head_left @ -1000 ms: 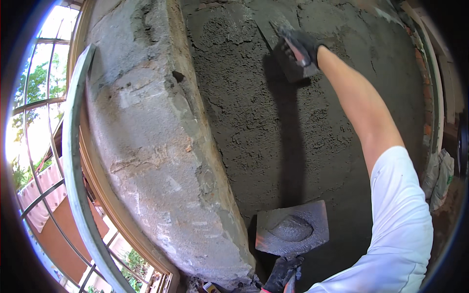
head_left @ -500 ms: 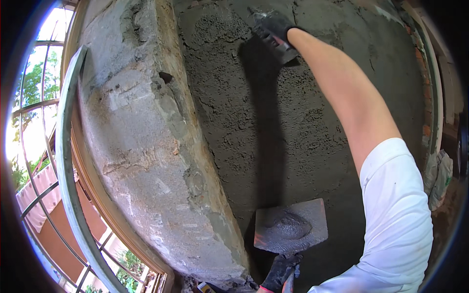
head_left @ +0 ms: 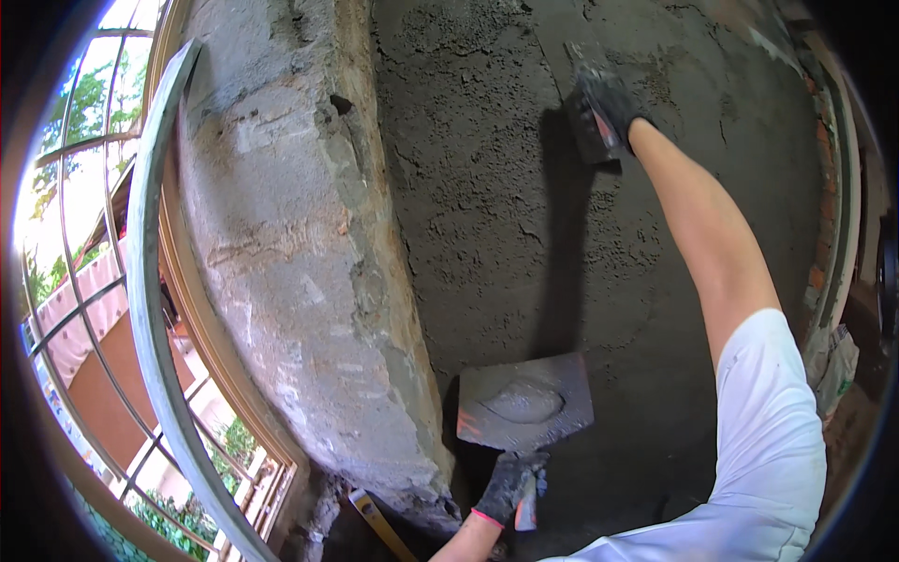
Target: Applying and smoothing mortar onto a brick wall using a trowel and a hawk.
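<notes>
My right hand [head_left: 613, 105], in a dark glove, is closed round the handle of a plastering trowel [head_left: 594, 140]. Its blade lies against the wet grey mortar on the wall [head_left: 487, 197], high up and right of the middle. Low in the view, my left hand [head_left: 510, 485], gloved in black with a pink cuff, grips a plasterer's hawk [head_left: 478, 426] by its handle. A mound of wet mortar [head_left: 534, 401] rests on the hawk's square plate. The wall's mortar is rough and pitted at the left and smoother at the right.
A bare concrete column [head_left: 281, 309] with a chipped edge stands left of the wall. Beyond it are a window with metal bars [head_left: 80, 309] and a long pale curved bar [head_left: 150, 234]. A yellow spirit level [head_left: 379, 525] leans at the column's foot. Exposed bricks [head_left: 819, 187] border the right side.
My right hand and the trowel have moved right and down across the wall. The left hand with the hawk has shifted up and left in view, and the whole view has swung slightly.
</notes>
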Demonstrator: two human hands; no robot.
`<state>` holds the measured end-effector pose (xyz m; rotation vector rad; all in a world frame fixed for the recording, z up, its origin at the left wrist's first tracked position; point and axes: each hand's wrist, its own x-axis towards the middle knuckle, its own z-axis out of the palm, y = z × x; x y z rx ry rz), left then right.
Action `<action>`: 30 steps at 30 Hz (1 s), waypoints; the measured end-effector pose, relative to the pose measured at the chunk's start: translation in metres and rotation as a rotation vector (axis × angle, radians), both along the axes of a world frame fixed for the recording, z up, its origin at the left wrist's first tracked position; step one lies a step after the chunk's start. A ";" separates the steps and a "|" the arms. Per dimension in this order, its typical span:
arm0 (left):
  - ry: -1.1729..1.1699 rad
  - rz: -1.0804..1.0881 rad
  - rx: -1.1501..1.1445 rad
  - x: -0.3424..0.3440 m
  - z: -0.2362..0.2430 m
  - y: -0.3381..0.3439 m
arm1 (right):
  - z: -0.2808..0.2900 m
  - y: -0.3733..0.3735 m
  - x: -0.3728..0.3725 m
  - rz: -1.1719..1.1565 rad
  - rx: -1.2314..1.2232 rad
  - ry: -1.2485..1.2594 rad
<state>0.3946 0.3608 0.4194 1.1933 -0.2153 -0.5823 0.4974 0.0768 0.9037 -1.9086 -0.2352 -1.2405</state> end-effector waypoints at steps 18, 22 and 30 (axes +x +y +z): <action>0.163 0.019 -0.067 -0.037 -0.042 -0.032 | -0.220 0.058 -0.097 -0.332 -1.192 0.134; 0.140 -0.003 -0.059 -0.030 -0.039 -0.005 | -0.092 0.093 -0.047 -0.260 -1.076 -0.072; -0.005 -0.011 0.077 -0.010 -0.012 0.041 | 0.033 0.187 0.005 -0.052 -0.387 0.112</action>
